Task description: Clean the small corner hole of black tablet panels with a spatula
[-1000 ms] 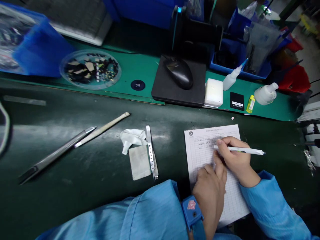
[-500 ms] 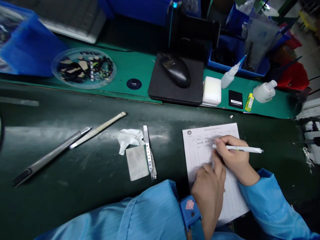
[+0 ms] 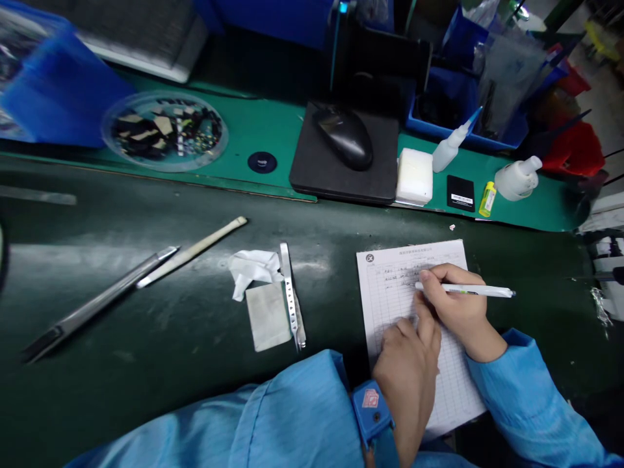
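Note:
A printed form [image 3: 451, 390] with ruled rows and handwriting in its upper rows lies at the right of the dark bench. Pinched in my right hand [image 3: 458, 302] is a white pen [image 3: 487, 290], its tip down on the sheet near the written lines. My left hand [image 3: 407, 364] rests on the form, fingers lying on the paper with some partly bent, close beside the right fingertips. It holds no object that I can see. A blue wrist strap [image 3: 373, 413] sits on my left wrist.
Left of the form lie metal tweezers [image 3: 291, 299], a grey square pad [image 3: 268, 317], a crumpled white tissue [image 3: 256, 268], a pale stick [image 3: 195, 250] and a cutter-like metal tool [image 3: 102, 302]. A computer mouse [image 3: 344, 138], a tub of small parts [image 3: 170, 162] and a dropper bottle [image 3: 446, 153] line the green shelf.

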The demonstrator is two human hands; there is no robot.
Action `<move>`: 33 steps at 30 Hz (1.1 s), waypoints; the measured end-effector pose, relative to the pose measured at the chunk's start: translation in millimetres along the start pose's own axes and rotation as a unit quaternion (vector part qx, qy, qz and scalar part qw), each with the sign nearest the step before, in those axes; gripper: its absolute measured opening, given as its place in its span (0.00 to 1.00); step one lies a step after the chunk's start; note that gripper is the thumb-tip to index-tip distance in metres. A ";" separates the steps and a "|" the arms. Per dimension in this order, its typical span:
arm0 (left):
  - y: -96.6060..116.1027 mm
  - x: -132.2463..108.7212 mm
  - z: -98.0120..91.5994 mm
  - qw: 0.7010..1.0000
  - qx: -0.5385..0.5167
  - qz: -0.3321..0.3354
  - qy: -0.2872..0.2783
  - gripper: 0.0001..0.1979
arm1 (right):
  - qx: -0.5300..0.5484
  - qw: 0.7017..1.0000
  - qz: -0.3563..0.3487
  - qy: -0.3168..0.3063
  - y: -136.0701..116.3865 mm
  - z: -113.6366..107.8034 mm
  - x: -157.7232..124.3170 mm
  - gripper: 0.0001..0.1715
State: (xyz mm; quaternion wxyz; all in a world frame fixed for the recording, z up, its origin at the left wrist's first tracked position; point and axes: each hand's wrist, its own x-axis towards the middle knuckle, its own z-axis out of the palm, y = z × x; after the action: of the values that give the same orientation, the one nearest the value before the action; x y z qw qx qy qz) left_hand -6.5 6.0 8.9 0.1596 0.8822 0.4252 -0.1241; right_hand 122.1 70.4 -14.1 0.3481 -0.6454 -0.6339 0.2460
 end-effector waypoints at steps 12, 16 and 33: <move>0.6 0.9 0.6 1.000 -0.006 0.001 0.001 0.38 | 0.003 1.000 0.011 -0.002 1.5 -0.8 -1.6 0.15; 0.5 1.0 -0.6 1.000 -0.002 0.002 -0.006 0.38 | 0.007 1.000 0.014 0.007 0.7 -0.5 -0.8 0.15; 0.1 2.5 -2.6 0.999 0.006 0.007 -0.030 0.41 | 0.030 0.999 0.016 -0.002 2.5 -1.6 -0.5 0.14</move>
State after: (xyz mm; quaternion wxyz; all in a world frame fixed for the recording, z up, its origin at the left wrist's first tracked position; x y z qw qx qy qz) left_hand -4.7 8.7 10.4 0.1678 0.8819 0.4133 -0.1525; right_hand 124.8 69.8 -15.0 0.3621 -0.6444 -0.6163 0.2716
